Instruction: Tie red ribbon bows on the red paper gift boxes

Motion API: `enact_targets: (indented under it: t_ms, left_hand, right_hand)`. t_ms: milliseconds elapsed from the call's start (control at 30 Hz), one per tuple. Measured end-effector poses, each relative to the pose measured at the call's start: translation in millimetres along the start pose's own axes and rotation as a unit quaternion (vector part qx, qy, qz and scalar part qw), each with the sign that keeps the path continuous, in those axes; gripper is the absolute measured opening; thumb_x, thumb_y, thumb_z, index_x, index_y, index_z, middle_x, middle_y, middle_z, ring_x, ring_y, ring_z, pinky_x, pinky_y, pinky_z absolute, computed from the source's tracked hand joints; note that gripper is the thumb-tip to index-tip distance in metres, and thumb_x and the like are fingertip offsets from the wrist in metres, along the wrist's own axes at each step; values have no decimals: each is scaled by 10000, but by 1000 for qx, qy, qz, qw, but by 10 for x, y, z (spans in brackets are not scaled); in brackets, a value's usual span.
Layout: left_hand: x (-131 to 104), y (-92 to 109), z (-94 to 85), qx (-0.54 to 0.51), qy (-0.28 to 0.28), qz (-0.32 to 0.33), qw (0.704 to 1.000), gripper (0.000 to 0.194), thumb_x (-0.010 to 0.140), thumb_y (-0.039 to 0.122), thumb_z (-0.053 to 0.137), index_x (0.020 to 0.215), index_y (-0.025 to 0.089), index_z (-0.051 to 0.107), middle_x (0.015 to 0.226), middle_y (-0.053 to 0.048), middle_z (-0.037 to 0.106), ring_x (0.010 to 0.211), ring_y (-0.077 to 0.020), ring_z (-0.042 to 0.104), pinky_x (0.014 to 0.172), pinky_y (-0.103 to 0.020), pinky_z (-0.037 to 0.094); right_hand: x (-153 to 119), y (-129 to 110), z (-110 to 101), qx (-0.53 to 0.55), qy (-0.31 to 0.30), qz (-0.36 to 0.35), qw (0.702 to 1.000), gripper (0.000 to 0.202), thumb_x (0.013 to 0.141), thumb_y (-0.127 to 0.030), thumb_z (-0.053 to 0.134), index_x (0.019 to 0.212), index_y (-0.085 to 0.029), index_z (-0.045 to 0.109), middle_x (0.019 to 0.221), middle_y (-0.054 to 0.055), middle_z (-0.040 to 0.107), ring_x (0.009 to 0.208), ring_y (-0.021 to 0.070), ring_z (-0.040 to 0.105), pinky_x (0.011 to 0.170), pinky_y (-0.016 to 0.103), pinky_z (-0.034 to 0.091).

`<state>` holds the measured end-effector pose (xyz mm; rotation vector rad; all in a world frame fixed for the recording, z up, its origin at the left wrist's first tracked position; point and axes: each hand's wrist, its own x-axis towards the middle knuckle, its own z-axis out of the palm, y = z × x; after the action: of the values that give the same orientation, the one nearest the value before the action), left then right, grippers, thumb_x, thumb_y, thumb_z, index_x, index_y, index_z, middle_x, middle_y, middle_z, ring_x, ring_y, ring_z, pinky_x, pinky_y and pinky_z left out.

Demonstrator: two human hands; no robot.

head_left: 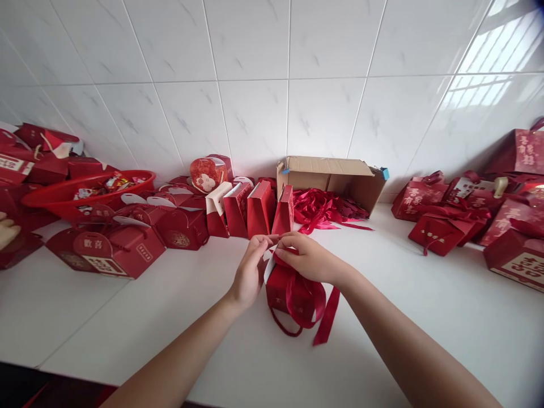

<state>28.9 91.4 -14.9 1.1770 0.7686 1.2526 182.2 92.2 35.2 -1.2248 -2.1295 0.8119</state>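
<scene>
A small dark red gift box (278, 290) stands on the white table in front of me, with a cord handle hanging down its near side. Red ribbon (319, 306) loops over its right side, one cut end trailing onto the table. At the top left of the box, my left hand (254, 269) has thumb and fingers pinched together. My right hand (306, 256) reaches over the top with closed fingers on the ribbon. Between the fingertips of both hands the ribbon is stretched; the far side of the box is hidden behind them.
Beyond the box, a cardboard carton (331, 165) lies on its side with red ribbons (321, 208) spilling out. Several upright red boxes (260, 205) stand beside it. A red basin (55, 198) of candies and more gift boxes (127, 249) are left; ribboned boxes (440, 229) crowd the right.
</scene>
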Motion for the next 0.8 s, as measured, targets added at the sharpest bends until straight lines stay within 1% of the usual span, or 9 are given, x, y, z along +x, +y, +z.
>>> enact_targets:
  t_ms: [100,300,367,467,533,600,667,733,800]
  left_hand:
    - [20,-37,-27,32,-19,10,999,200,868,390,472,839,199,525,1074,-40,626,995,-191,582,793,-292,461]
    - [104,-61,-72,187,-2,32,982,258,843,411,462,941,199,574,928,-40,650,863,-189,598,732,-289,460]
    - [165,-35,-182,345,4,20,938,236,834,387,445,856,195,580,881,-37,644,832,-193,597,731,-299,464]
    - [275,36,-465,590,54,-32,805,147,715,265,561,601,176,535,773,-78,622,852,-274,588,781,-387,446]
    - [337,93,-654,633,112,-48,764,150,625,165,613,533,164,494,778,-144,608,953,-386,549,844,-506,384]
    - [376,134,-760,650,154,-44,743,107,623,144,615,585,154,516,857,-183,601,1041,-444,495,882,-573,322]
    - [385,142,-745,640,153,0,753,61,708,213,582,719,162,551,954,-160,599,1077,-389,490,922,-531,320]
    - [363,111,-626,561,82,65,821,154,817,334,493,840,191,546,978,-91,599,1020,-276,527,912,-409,372]
    - [315,58,-460,433,-31,88,897,262,866,448,416,863,207,518,883,-26,585,865,-188,544,809,-303,420]
  right_hand:
    - [1,-2,2,-1,-8,9,1000,218,873,-296,457,751,-190,604,944,52,598,881,188,532,771,315,407]
    - [0,-22,-71,-32,-3,25,999,233,890,-336,439,831,-189,609,963,57,602,924,195,535,800,322,407]
    - [-43,-32,-176,-51,35,28,998,240,895,-357,437,892,-193,612,1011,65,602,977,204,529,830,333,404]
    - [-191,-21,-369,-52,108,36,992,260,897,-392,432,973,-214,605,1108,61,593,1015,204,535,812,319,423]
    - [-332,20,-464,-58,135,57,988,273,885,-426,448,997,-232,606,1125,49,602,998,204,555,776,309,440]
    - [-475,88,-493,-77,118,96,985,297,870,-462,468,971,-233,627,1088,51,632,970,214,576,766,316,445]
    - [-590,175,-451,-82,65,146,984,363,857,-523,466,927,-223,658,1042,68,658,935,230,595,755,326,448]
    - [-657,266,-354,-53,18,189,980,450,835,-604,451,917,-221,674,1032,81,667,911,241,607,728,326,453]
    - [-676,346,-238,-6,9,213,977,502,798,-663,462,934,-224,664,1040,80,664,904,238,608,706,315,456]
